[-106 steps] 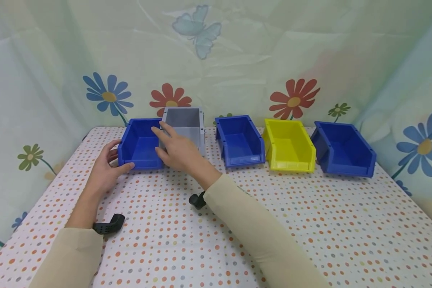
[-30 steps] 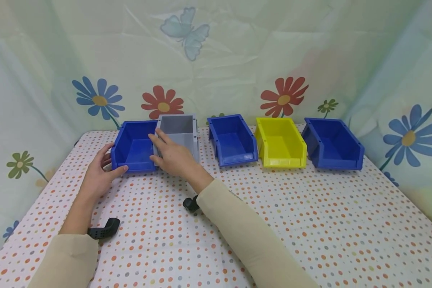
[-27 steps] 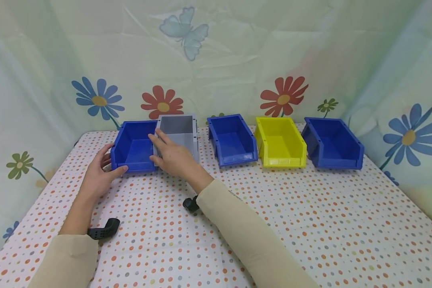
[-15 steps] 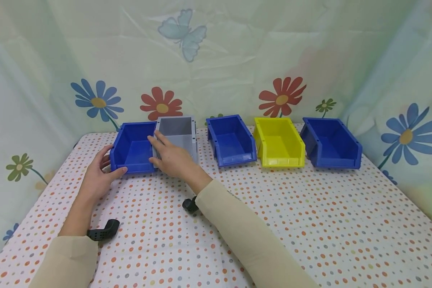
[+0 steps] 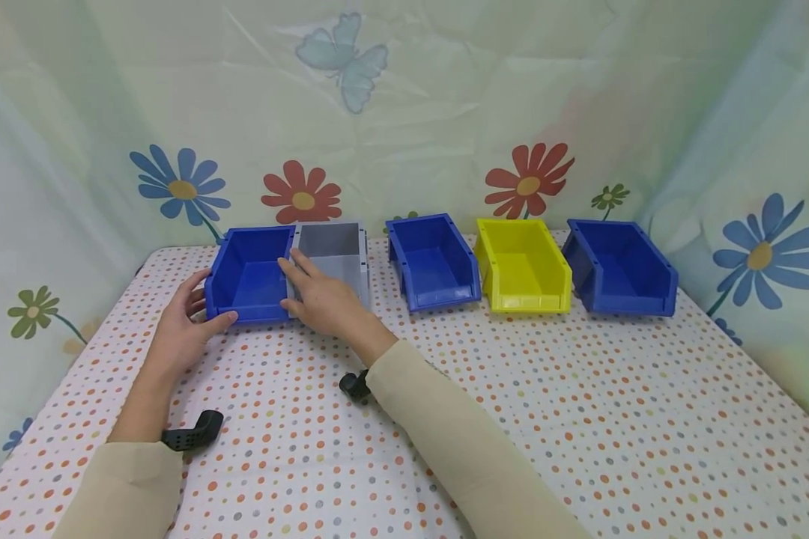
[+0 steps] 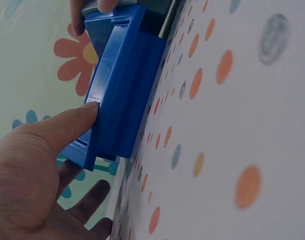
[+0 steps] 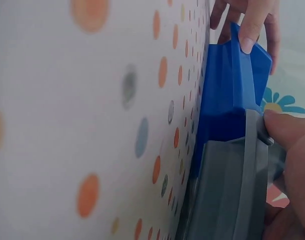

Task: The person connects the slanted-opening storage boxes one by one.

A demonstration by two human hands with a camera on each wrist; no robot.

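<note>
A blue bin (image 5: 256,281) stands at the left end of the row, its left wall against my left hand (image 5: 183,329). That hand grips it, thumb on the front lip and the other fingers round the side. Beside it, wall to wall, is a grey bin (image 5: 333,243). My right hand (image 5: 326,303) holds this one at its left wall, fingers lying over the rims where both bins meet. In the right wrist view the thumb (image 7: 287,129) sits on the grey corner beside the blue bin's lip. Part of the grey bin's front is hidden by my right hand.
Further right stand another blue bin (image 5: 438,262), a yellow bin (image 5: 526,262) and a dark blue bin (image 5: 620,266), each apart from the grey one. A dotted cloth (image 5: 512,434) covers the table. A flowered curtain (image 5: 431,112) hangs behind.
The grey bin's rim has come down and forward relative to the left blue bin, now nearly level with it. My right hand moved along with it; my left hand kept its hold.
</note>
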